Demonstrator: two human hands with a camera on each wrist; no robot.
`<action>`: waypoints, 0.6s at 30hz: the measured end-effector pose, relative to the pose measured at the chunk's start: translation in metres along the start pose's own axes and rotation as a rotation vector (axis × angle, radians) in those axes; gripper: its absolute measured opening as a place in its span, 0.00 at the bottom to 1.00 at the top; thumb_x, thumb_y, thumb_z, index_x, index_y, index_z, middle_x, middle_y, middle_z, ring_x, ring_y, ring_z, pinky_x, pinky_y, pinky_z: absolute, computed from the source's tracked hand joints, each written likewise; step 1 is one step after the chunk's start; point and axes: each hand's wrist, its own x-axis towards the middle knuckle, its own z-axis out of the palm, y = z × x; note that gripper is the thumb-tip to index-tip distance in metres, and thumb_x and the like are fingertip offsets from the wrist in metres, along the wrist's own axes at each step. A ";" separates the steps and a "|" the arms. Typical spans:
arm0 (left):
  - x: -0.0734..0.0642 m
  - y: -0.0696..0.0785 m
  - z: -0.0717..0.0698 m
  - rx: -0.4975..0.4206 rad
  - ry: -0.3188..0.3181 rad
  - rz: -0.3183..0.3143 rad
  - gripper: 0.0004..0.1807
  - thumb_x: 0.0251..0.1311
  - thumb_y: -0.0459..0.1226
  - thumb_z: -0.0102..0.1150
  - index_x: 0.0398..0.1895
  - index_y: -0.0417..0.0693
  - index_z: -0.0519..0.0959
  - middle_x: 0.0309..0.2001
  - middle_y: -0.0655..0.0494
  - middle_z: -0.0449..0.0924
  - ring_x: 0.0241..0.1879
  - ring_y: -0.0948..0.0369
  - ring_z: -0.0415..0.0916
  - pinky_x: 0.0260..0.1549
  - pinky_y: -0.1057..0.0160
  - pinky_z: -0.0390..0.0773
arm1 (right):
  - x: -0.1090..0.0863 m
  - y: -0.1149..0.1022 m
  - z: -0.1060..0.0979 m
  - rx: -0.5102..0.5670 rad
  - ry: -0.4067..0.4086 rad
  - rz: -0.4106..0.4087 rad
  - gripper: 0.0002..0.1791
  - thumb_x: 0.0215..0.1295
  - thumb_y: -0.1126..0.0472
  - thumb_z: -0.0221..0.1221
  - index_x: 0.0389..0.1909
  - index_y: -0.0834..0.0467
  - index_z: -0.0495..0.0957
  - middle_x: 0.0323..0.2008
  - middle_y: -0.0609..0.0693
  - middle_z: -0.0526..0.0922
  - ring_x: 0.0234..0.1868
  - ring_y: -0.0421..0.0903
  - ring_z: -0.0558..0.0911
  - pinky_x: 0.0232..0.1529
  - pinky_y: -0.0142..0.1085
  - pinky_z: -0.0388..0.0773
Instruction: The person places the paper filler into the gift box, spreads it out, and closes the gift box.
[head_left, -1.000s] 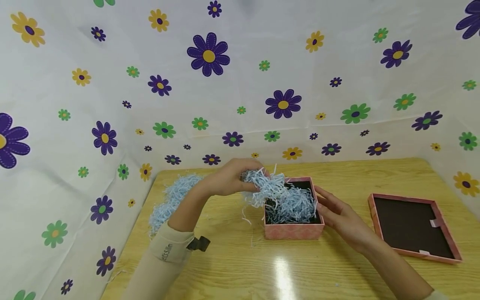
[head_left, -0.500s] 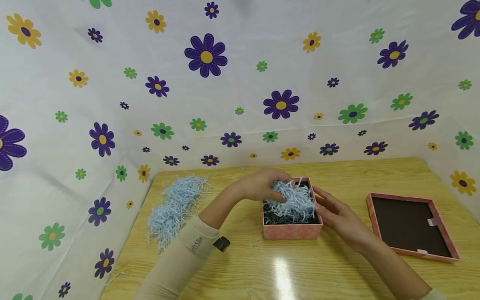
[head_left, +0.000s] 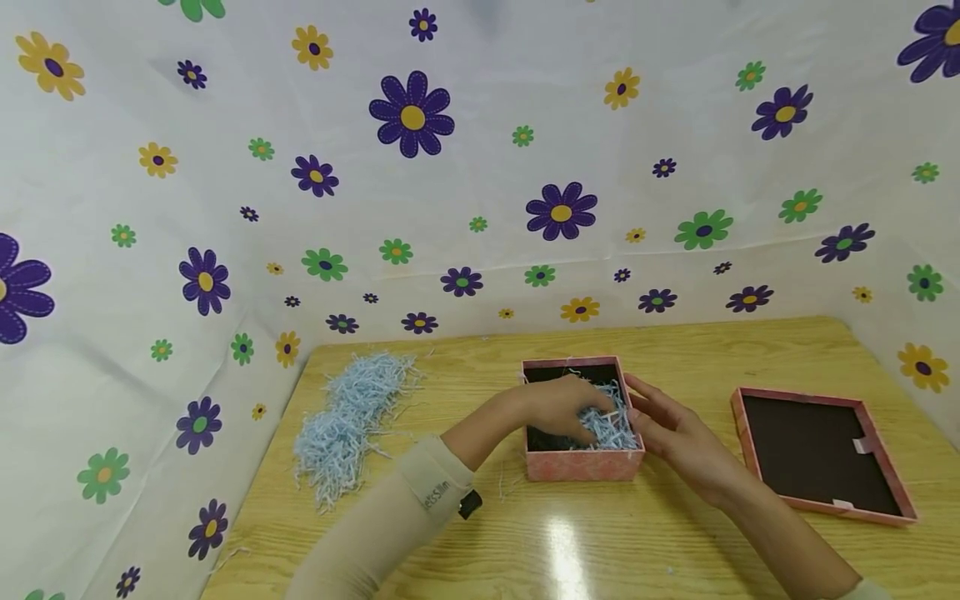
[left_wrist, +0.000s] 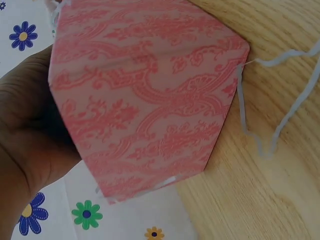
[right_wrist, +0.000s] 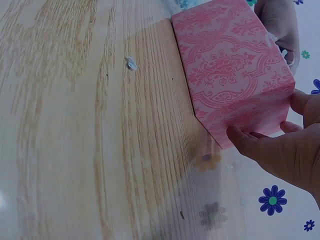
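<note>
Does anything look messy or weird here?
Yes, a little: pale strands lie loose on the table by the pink box, away from the blue paper pile, and a tiny pale scrap sits alone nearby. They look like strays. I see no clear damage on the box.

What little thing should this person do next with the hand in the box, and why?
Probably spread the blue paper shreds leftward with the left hand: the shreds in view sit toward the right of the pink box, while dark interior shows on its left. The right hand touches the box's right side, which should help steady it.
</note>
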 end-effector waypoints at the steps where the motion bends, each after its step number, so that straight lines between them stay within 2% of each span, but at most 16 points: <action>1: 0.003 0.001 0.001 0.002 -0.010 0.006 0.26 0.70 0.38 0.69 0.70 0.49 0.78 0.64 0.58 0.82 0.60 0.66 0.76 0.57 0.73 0.74 | 0.000 0.000 0.000 0.004 -0.002 -0.002 0.39 0.86 0.52 0.50 0.87 0.49 0.42 0.82 0.71 0.47 0.78 0.71 0.61 0.65 0.38 0.78; 3: 0.008 0.002 0.004 0.016 -0.032 0.017 0.25 0.70 0.35 0.68 0.69 0.49 0.79 0.63 0.59 0.82 0.58 0.67 0.76 0.56 0.73 0.74 | 0.000 0.000 -0.001 0.007 -0.003 -0.006 0.39 0.86 0.52 0.50 0.87 0.49 0.43 0.82 0.71 0.48 0.77 0.71 0.61 0.65 0.37 0.78; 7: 0.016 0.002 0.013 0.045 -0.066 -0.002 0.24 0.72 0.33 0.66 0.70 0.51 0.80 0.63 0.62 0.82 0.61 0.68 0.74 0.60 0.72 0.72 | 0.000 0.002 0.000 0.011 -0.006 -0.011 0.38 0.86 0.52 0.49 0.87 0.49 0.43 0.82 0.71 0.48 0.78 0.71 0.61 0.65 0.36 0.77; 11: 0.017 0.002 0.017 0.057 -0.081 -0.021 0.24 0.73 0.36 0.66 0.70 0.53 0.79 0.64 0.64 0.81 0.64 0.68 0.73 0.65 0.71 0.70 | 0.001 0.002 0.000 0.014 -0.007 -0.011 0.38 0.86 0.52 0.50 0.87 0.50 0.43 0.82 0.70 0.48 0.78 0.71 0.60 0.65 0.36 0.77; 14: 0.013 0.000 0.008 0.053 -0.072 0.003 0.25 0.72 0.39 0.67 0.70 0.52 0.79 0.64 0.62 0.81 0.64 0.67 0.74 0.63 0.71 0.72 | 0.001 0.002 0.000 0.013 -0.005 -0.009 0.38 0.86 0.52 0.50 0.87 0.50 0.43 0.82 0.70 0.48 0.78 0.71 0.60 0.65 0.37 0.77; 18: 0.002 -0.005 -0.015 -0.028 -0.056 0.035 0.26 0.70 0.42 0.70 0.69 0.52 0.79 0.61 0.59 0.82 0.60 0.66 0.76 0.57 0.72 0.76 | 0.000 0.002 -0.001 -0.008 -0.003 -0.008 0.39 0.86 0.52 0.50 0.87 0.50 0.43 0.82 0.71 0.48 0.79 0.72 0.59 0.67 0.42 0.76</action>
